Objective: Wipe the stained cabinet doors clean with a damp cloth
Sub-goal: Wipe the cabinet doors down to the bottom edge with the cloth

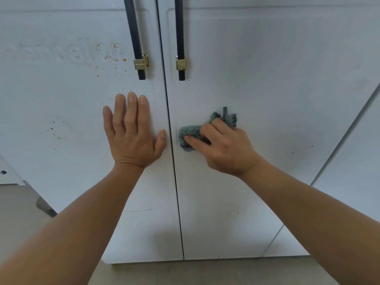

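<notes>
White cabinet doors (267, 79), left fingers (131, 112) flat, right fingers (195, 140) around cloth (188, 131), long axis near-horizontal.

A home, likely a kitchen, is suggested by white cabinet doors (246, 79) with dark handles (180, 38) above a tiled floor (18, 212).

Beige floor (205, 272), white panel at right (353, 161), grey leg at left (46, 206)

Left hand (131, 132) lies flat on the stained left door (67, 112); right hand (224, 147) grips a cloth (190, 132) against the right door (267, 79).
</notes>
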